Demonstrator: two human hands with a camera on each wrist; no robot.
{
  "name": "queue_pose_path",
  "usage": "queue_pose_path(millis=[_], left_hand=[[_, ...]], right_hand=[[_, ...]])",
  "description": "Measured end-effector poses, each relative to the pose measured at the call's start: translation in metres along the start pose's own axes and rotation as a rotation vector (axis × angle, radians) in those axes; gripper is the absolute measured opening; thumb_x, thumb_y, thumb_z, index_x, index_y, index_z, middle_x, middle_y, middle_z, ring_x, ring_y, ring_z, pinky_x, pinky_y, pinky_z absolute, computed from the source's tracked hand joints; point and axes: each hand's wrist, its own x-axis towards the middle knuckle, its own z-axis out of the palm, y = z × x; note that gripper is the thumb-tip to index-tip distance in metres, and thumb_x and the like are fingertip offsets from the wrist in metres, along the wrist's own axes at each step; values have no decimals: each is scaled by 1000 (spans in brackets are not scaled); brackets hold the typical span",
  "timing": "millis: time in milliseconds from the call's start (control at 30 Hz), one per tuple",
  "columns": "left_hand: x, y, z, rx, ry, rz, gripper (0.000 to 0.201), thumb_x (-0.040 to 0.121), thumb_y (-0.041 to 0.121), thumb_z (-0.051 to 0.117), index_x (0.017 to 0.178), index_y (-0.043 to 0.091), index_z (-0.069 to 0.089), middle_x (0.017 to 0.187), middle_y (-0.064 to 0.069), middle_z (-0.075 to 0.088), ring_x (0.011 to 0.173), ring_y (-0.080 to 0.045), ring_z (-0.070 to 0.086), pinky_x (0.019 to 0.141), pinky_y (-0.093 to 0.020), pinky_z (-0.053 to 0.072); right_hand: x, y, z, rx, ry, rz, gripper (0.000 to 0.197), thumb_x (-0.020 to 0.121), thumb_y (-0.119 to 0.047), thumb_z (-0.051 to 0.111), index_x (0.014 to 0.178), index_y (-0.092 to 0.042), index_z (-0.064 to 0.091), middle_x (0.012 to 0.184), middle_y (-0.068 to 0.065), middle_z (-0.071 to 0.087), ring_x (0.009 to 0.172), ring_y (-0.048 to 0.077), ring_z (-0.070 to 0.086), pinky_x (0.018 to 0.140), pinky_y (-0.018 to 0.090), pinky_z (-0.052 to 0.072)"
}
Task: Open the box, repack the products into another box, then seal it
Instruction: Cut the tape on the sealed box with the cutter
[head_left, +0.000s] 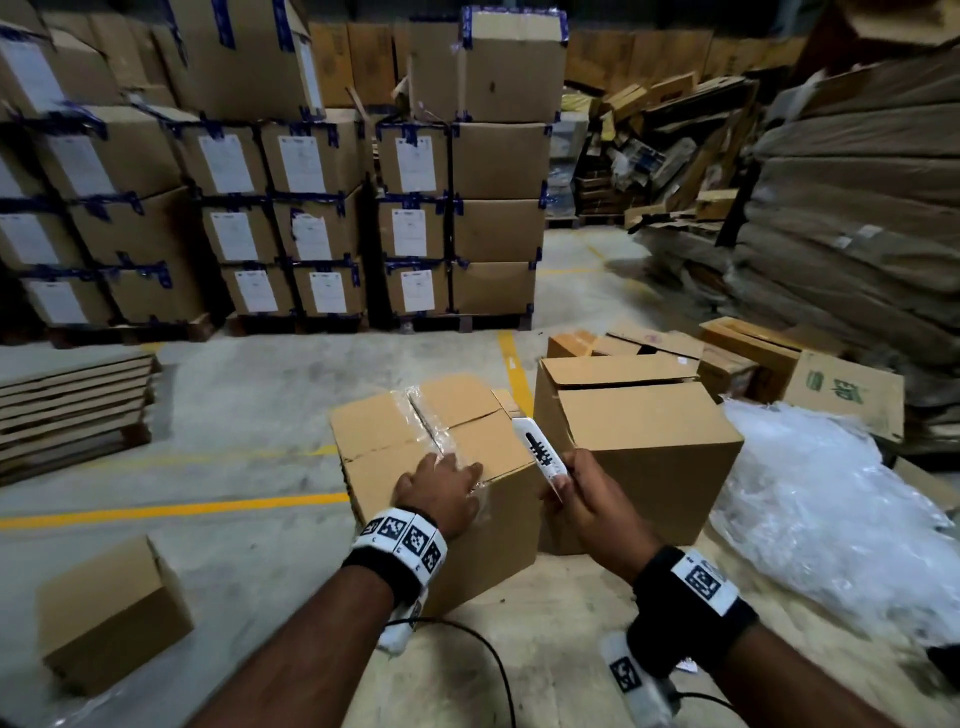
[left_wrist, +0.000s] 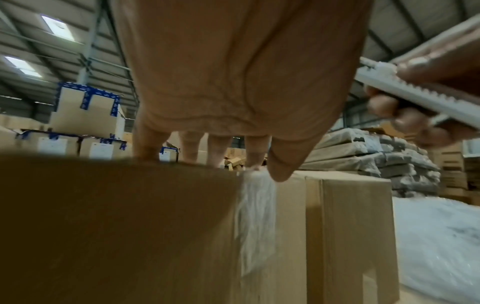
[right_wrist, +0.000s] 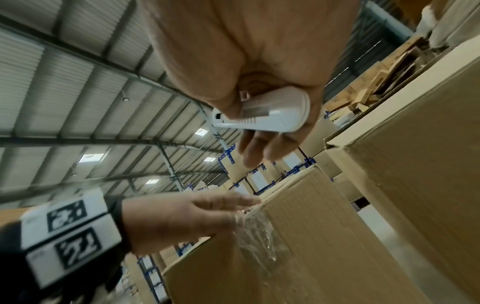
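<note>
A taped cardboard box (head_left: 395, 431) stands on the floor in front of me, clear tape (head_left: 431, 426) running along its top seam and down its near side (left_wrist: 257, 222). My left hand (head_left: 441, 483) rests flat on the box's near top edge, fingers straight over the tape (right_wrist: 254, 232). My right hand (head_left: 582, 493) grips a white box cutter (head_left: 540, 452) just right of the box, its tip near the top right corner. In the right wrist view the cutter (right_wrist: 262, 117) lies in curled fingers. A second box (head_left: 639, 441) with loose top flaps stands to the right.
Pallets of stacked, blue-taped boxes (head_left: 291, 208) fill the back. Flattened cardboard (head_left: 72, 405) is piled at left, a small box (head_left: 114, 613) lies near left, crumpled clear plastic (head_left: 831, 509) at right, loose cartons (head_left: 748, 364) behind. Yellow lines (head_left: 171, 509) cross the concrete floor.
</note>
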Motion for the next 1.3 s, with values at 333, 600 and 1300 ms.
queue_pose_path(millis=[333, 600, 1300], left_hand=[[2, -6, 13, 32, 23, 40, 51, 91, 29, 52, 136, 38, 30, 144, -5, 39, 130, -29, 39, 106, -51, 34], [0, -9, 18, 42, 37, 48, 61, 93, 40, 50, 145, 40, 19, 154, -5, 27, 140, -30, 29, 110, -52, 28], [2, -16, 19, -14, 76, 100, 58, 87, 55, 50, 138, 45, 25, 147, -3, 37, 134, -29, 35, 105, -54, 30]], right_hand=[[6, -18, 7, 344, 91, 239, 23, 104, -24, 38, 108, -11, 57, 76, 8, 47, 66, 19, 42, 58, 34, 35], [4, -28, 18, 621, 170, 373, 32, 103, -30, 41, 106, -2, 56, 67, 2, 45, 53, 11, 36, 45, 23, 30], [-8, -42, 26, 962, 200, 414, 28, 102, -29, 41, 105, -3, 52, 71, 7, 57, 54, 12, 47, 45, 19, 40]])
